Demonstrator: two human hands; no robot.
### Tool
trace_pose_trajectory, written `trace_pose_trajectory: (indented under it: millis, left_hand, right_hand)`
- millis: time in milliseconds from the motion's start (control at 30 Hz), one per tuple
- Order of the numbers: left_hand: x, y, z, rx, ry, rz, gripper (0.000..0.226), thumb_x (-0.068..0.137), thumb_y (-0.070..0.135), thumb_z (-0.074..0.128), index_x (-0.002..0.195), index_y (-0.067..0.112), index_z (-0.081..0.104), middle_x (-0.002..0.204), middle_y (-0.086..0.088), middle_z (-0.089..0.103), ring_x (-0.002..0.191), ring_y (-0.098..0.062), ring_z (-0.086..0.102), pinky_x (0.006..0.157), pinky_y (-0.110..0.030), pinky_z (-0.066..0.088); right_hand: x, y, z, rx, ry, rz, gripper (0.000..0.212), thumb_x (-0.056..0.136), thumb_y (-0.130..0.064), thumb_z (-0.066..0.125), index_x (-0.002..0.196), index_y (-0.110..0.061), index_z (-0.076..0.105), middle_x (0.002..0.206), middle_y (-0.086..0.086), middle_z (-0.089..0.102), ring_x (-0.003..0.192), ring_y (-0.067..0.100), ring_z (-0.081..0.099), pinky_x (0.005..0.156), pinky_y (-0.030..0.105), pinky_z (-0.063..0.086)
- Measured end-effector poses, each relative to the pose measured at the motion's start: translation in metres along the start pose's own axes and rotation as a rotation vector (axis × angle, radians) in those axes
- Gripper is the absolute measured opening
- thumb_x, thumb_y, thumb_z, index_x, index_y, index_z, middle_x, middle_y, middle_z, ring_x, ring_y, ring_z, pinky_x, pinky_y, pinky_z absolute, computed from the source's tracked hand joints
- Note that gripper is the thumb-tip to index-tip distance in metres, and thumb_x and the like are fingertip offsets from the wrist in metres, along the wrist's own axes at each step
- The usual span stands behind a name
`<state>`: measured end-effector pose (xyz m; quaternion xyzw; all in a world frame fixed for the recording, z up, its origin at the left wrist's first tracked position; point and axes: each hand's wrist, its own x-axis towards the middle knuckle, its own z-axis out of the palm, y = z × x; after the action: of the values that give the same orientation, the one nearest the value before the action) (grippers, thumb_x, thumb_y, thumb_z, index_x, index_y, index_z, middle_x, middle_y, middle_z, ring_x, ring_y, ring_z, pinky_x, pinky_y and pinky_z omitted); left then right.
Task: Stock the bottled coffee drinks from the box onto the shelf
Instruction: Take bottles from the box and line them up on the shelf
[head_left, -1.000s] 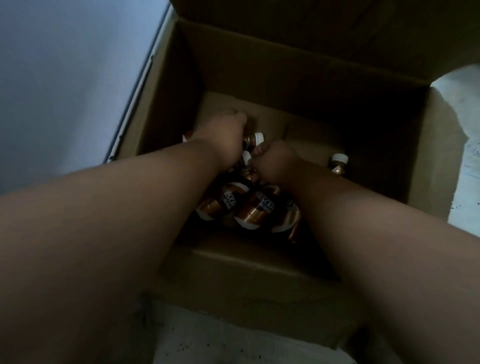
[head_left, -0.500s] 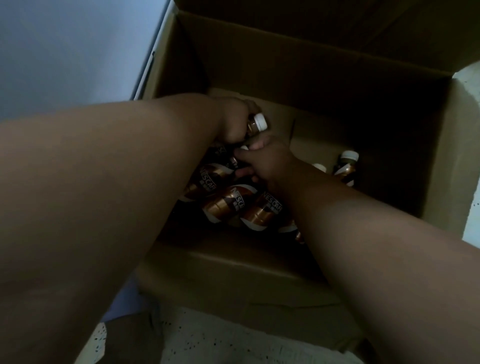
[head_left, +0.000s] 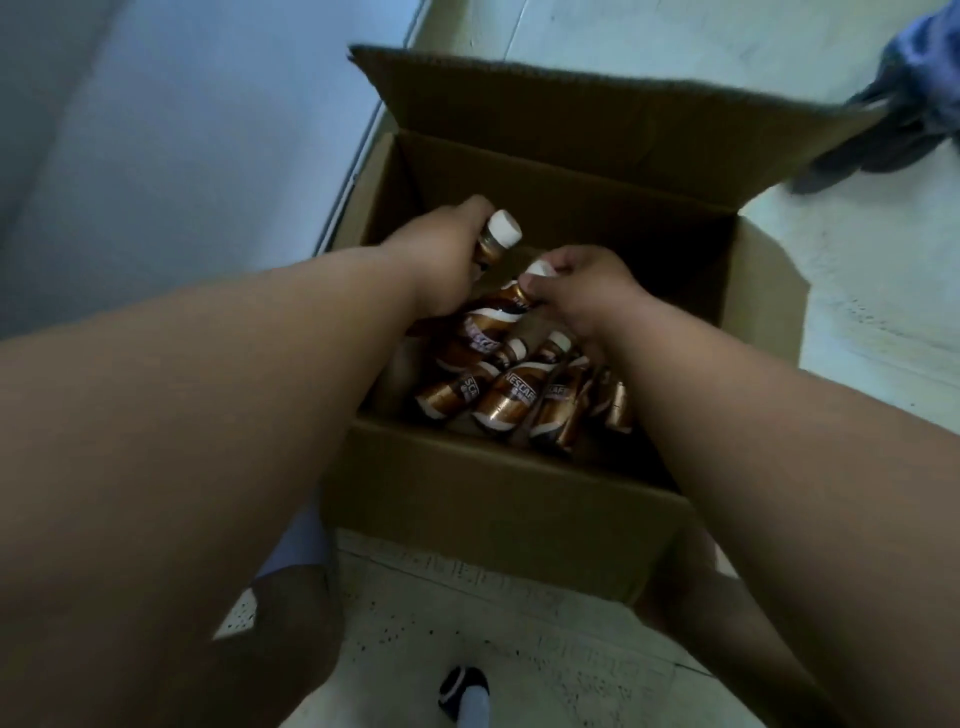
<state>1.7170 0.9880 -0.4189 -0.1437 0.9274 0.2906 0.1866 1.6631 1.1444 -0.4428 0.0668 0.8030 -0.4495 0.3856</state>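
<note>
The left hand (head_left: 441, 265) is wrapped around the body of one bottle (head_left: 496, 239), whose white cap pokes up clear of the fist; the right hand (head_left: 587, 291) pinches a second bottle (head_left: 493, 317) by its neck and cap, fingertips closed on it, the body hanging down and tilted toward the left forearm. Both bottles are inside the cardboard box (head_left: 483, 493), above the loose bottles (head_left: 509, 400) lying on their sides along the near wall. The far flap (head_left: 597, 104) stands open and the box sits on the pale floor (head_left: 467, 623). No shelf is in view, so each bottle has some way to travel.

To do this lift well, I'd raise both hands straight up past the box walls before turning away. The neck pinch looks the weaker hold: shifting those fingers down onto the body would likely stop the bottle swinging or slipping, and keep it from knocking the one in the other hand
</note>
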Motion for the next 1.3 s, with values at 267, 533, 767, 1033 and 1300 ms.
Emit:
trace_pose_trajectory:
  millis: [267,533,767,1033,1300]
  left_hand:
    - [-0.128,0.068,-0.102,-0.252,0.165,-0.062,0.048,0.087,0.016,0.064,0.129,0.029,0.047,0.107,0.002,0.055,0.097,-0.020,0.054,0.080,-0.038,0.048]
    - [-0.235,0.070,-0.168,-0.572,0.388,0.025,0.045,0.088,0.010,0.061,0.128,0.026,0.052,0.109,-0.003,0.066,0.099,-0.023,0.063,0.087,-0.042,0.054]
    - [-0.284,0.046,-0.187,-1.098,0.633,-0.049,0.031,0.096,0.011,0.050,0.125,0.022,0.055,0.112,-0.010,0.065,0.102,-0.029,0.063,0.090,-0.046,0.053]
    - [-0.302,0.002,-0.242,-0.733,0.927,-0.053,0.024,0.096,0.044,0.047,0.117,0.032,0.051,0.107,0.003,0.065,0.100,-0.018,0.063,0.089,-0.044,0.052]
    - [-0.301,-0.067,-0.303,-0.600,1.063,-0.148,0.025,0.093,0.046,0.051,0.115,0.033,0.052,0.101,0.008,0.063,0.097,-0.016,0.061,0.088,-0.047,0.053]
  right_hand:
    - [-0.144,-0.100,-0.056,-0.263,0.012,-0.365,0.018,0.085,-0.021,0.071,0.102,-0.020,0.067,0.098,0.005,0.069,0.092,0.021,0.068,0.083,0.042,0.059]
    - [-0.251,-0.180,-0.047,-0.376,0.072,-0.729,0.008,0.092,-0.024,0.062,0.099,-0.022,0.063,0.096,0.005,0.068,0.088,0.022,0.067,0.082,0.045,0.058]
    - [-0.285,-0.207,0.002,-0.242,0.054,-0.882,0.014,0.092,-0.028,0.058,0.084,-0.021,0.067,0.091,0.011,0.070,0.088,0.029,0.069,0.082,0.051,0.057]
    - [-0.284,-0.284,0.072,-0.279,-0.031,-1.072,0.029,0.089,-0.038,0.065,0.112,-0.023,0.062,0.099,-0.002,0.068,0.090,0.017,0.068,0.082,0.042,0.058]
    - [-0.285,-0.356,0.147,-0.469,-0.064,-1.205,0.026,0.091,-0.029,0.059,0.115,-0.021,0.056,0.102,-0.001,0.063,0.090,0.018,0.060,0.066,0.027,0.050]
